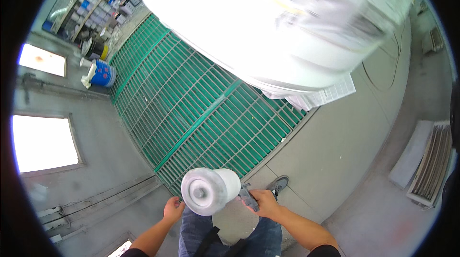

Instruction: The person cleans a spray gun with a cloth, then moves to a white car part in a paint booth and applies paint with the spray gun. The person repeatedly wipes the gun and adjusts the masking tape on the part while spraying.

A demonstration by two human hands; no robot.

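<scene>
A paint spray gun [248,198] is gripped in my right hand [266,204], with the fingers wrapped round its grey handle. Its large white cup [200,192] sits to the left of the handle, with its round lid facing up toward me. My left hand [172,210] is closed just left of the cup, the fingertips pinched on a small dark thing I cannot make out. Beyond my hands, at the top, a large white car body [268,36] looks smeared by motion. Printed masking paper [330,93] hangs at its lower edge.
Green floor under a metal grating [191,99] stretches ahead of me, beside grey floor panels [330,151]. A blue bucket [103,74] stands by the left wall. Shelves of cans [93,12] fill the far left corner. A thin hose [396,65] lies at right, near a slatted wall vent [431,166].
</scene>
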